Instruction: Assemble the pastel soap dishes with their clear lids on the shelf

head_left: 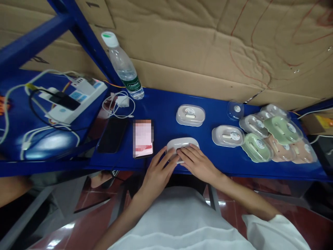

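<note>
At the front edge of the blue table, a white oval dish (179, 140) lies between my two hands. My left hand (159, 172) grips its left side, with the fingers reaching over the near rim. Bent over the right side is my right hand (199, 161), its fingertips meeting near the dish's middle. A small dark spot shows at those fingertips, too small to name. The fingers cover most of the dish's inside. Farther back sits a similar pale oval dish (191, 119) under a clear cover, and another covered dish (225, 135) stands to the right.
Several clear-covered dishes, green (256, 147), pink and grey, are piled at the right. A lit phone (144, 139), a dark phone (111, 135), a charger with cable (122, 101) and a water bottle (125, 69) are to the left. A power strip (78, 100) lies beyond; cardboard (182, 52) lines the back.
</note>
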Tool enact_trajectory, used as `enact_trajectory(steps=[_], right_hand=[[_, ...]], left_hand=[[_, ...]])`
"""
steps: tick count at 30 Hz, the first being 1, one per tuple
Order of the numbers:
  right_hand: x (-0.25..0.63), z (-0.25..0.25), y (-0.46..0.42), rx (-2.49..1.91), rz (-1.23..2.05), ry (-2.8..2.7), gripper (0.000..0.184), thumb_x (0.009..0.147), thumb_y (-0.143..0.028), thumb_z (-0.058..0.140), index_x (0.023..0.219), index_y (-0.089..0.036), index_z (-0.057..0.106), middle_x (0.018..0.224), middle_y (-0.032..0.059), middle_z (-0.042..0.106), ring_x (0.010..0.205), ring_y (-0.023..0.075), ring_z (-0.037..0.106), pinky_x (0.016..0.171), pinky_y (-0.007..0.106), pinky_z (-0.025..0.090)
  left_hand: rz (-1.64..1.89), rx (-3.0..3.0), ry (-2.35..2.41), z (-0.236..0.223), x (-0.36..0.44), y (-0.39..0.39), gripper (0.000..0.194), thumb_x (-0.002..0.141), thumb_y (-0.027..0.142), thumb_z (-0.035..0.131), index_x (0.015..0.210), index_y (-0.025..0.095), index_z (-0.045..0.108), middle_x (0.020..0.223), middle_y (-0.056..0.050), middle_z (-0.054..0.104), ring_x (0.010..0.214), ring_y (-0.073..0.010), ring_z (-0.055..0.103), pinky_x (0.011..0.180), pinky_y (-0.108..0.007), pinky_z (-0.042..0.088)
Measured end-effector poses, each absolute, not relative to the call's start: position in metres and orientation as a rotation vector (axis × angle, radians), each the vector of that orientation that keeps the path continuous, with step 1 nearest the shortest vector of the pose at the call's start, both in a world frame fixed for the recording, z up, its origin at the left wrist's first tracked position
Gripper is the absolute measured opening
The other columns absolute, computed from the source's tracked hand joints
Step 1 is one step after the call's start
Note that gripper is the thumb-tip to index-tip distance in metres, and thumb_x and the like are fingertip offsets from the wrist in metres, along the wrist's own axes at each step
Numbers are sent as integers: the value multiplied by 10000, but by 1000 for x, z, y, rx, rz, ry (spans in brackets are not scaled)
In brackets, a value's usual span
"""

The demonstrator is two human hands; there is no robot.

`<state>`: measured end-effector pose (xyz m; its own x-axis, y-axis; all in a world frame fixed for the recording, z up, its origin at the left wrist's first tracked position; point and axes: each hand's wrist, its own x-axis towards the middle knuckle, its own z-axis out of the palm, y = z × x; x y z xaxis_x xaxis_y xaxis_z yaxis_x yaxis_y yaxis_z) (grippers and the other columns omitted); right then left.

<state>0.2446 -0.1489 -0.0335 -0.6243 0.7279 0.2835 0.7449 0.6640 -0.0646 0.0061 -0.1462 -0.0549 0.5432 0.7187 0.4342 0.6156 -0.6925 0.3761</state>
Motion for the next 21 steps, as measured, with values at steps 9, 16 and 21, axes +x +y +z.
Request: enact_trajectory(steps=[9, 16, 21], right_hand=[[327, 25, -89, -1287, -6, -2518, 408, 1125, -444, 524, 1426, -226, 692, 1357, 120, 762, 1253, 278, 713, 1116, 469, 561], [420, 30, 25, -2761, -83, -1647, 837, 1070, -654, 532, 1614, -22, 466, 1541, 407, 522, 1436, 521, 524, 1121, 707, 337], [419, 15, 40, -2842, 112, -1468, 869, 1022, -613, 657, 1588, 15, 456, 1475, 417, 557, 1419, 492, 523, 1142, 694, 268]], left_hand=[[882, 2597, 1192, -51, 12, -144, 318, 1006, 157, 695, 1319, 202, 731, 1446, -109, 716, 1408, -355, 599, 1144, -543, 587], [971, 2459, 1209, -54, 24, -145, 291, 992, 161, 708, 1277, 222, 705, 1463, -141, 660, 1461, -354, 560, 1161, -534, 583], [982, 2264, 1161, -59, 26, -148, 242, 1024, 250, 704, 1256, 222, 643, 1569, -173, 522, 1570, -363, 470, 1226, -584, 522]])
